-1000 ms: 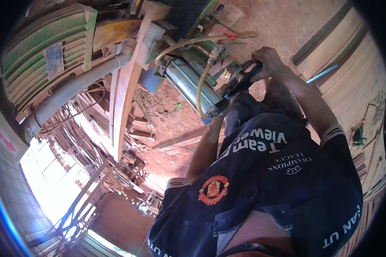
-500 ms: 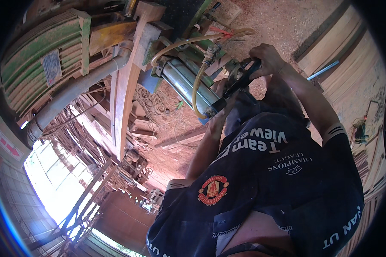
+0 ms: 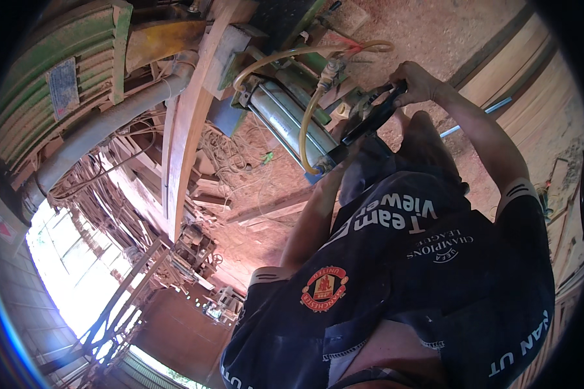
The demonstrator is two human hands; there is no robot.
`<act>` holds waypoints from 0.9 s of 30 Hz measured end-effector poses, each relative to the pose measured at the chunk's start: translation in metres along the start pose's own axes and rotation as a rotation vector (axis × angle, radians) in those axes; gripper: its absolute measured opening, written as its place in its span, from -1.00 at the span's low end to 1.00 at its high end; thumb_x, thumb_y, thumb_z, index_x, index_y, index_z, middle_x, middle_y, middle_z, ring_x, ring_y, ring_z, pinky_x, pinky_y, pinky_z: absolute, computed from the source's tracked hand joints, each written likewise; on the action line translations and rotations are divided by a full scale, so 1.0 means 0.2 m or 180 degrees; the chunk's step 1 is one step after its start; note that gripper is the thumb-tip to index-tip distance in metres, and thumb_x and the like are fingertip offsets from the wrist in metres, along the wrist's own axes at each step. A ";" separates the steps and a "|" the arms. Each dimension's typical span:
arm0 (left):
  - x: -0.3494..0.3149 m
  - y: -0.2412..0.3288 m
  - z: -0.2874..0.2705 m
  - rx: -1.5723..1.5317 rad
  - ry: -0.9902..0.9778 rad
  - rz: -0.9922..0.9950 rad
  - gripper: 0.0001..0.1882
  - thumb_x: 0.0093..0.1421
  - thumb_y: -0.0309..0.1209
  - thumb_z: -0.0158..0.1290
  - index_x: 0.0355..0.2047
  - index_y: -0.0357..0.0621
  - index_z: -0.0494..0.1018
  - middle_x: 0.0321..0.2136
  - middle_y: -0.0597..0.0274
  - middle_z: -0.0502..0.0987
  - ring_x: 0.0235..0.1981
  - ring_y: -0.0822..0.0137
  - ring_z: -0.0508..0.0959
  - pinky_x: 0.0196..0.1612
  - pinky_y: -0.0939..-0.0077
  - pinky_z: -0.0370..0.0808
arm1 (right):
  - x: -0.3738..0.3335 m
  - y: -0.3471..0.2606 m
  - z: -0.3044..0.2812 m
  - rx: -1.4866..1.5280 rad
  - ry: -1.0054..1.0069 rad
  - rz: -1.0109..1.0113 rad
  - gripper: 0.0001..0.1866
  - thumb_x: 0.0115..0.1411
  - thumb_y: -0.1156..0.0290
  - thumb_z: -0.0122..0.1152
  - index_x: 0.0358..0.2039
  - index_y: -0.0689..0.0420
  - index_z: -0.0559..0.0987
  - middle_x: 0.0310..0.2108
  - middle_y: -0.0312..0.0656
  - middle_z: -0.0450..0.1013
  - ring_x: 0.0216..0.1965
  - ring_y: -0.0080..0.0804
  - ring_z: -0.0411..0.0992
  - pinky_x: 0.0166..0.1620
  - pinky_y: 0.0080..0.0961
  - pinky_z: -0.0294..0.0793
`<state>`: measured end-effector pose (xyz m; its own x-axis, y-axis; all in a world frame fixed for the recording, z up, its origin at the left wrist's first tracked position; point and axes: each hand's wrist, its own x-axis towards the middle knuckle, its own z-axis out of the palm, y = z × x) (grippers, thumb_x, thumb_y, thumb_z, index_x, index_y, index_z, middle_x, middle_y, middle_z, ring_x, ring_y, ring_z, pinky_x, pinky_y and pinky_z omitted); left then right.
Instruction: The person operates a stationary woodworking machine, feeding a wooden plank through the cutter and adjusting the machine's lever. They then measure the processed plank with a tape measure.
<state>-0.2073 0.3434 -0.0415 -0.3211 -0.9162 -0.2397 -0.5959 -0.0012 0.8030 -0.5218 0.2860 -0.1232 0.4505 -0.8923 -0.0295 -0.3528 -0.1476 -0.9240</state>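
A black handwheel (image 3: 374, 115), seen almost edge-on, slants across the upper middle, with metal parts behind it. My right hand (image 3: 419, 84) is closed round its upper right end, the thumb showing on the near side. At its lower left end my left hand (image 3: 339, 137) is closed, largely hidden behind the rim and the cylinder; only part of its fingers shows. Just left of that hand lies a silver air cylinder (image 3: 284, 117) with tie rods. A yellowish hose (image 3: 306, 126) loops from its end up to a metal fitting (image 3: 331, 74).
A green ribbed machine housing (image 3: 65, 71) and a grey pipe (image 3: 113, 133) fill the upper left, beside a wooden beam (image 3: 191, 136). Boards (image 3: 532, 123) and a blue-grey rod (image 3: 477, 117) lie at right. Sawdust and wood scraps (image 3: 207, 201) cover the floor.
My right hand has shifted slightly right with the upper end of the handwheel. The view has also moved a little, so the beam and pipe sit further left. Both hands keep their places on the wheel.
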 end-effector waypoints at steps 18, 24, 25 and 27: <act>-0.03 -0.35 0.07 -0.0860 -0.0241 0.0262 -0.55 0.27 -0.14 0.28 -0.07 -0.26 0.49 -0.31 0.12 0.67 -0.25 0.24 0.68 -0.14 0.38 0.58 | -0.01 -0.22 0.01 -0.0929 0.0170 0.0259 -0.26 -0.29 -0.40 0.45 -0.53 0.14 0.67 -0.57 -0.07 0.54 -0.42 0.04 0.52 -0.27 -0.10 0.50; -0.04 -0.11 -0.04 -0.0066 -0.0277 0.0130 -0.55 0.24 -0.13 0.30 -0.05 -0.22 0.50 -0.34 0.12 0.66 -0.28 0.25 0.67 -0.20 0.38 0.56 | -0.03 -0.22 0.01 -0.0912 0.0311 0.0062 -0.21 -0.29 -0.47 0.43 -0.54 0.14 0.62 -0.58 -0.09 0.51 -0.43 0.02 0.50 -0.27 -0.12 0.46; -0.04 -0.09 -0.05 0.0097 -0.0255 0.0153 -0.55 0.24 -0.14 0.31 -0.05 -0.21 0.50 -0.34 0.11 0.65 -0.29 0.25 0.67 -0.21 0.37 0.56 | -0.02 -0.21 0.01 -0.0975 0.0338 0.0007 -0.20 -0.28 -0.48 0.42 -0.54 0.14 0.61 -0.59 -0.10 0.50 -0.44 0.02 0.49 -0.27 -0.12 0.45; -0.03 -0.05 -0.06 0.0360 -0.0218 0.0149 -0.56 0.21 -0.17 0.33 -0.04 -0.18 0.51 -0.36 0.12 0.64 -0.31 0.24 0.66 -0.22 0.36 0.55 | -0.02 -0.21 0.01 -0.0955 0.0330 0.0026 -0.17 -0.30 -0.51 0.41 -0.54 0.14 0.60 -0.59 -0.12 0.49 -0.44 0.01 0.49 -0.25 -0.14 0.44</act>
<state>-0.1910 0.3439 -0.0413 -0.3976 -0.8847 -0.2432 -0.6571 0.0896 0.7485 -0.5069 0.2972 -0.0847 0.3661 -0.9304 0.0169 -0.5892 -0.2458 -0.7697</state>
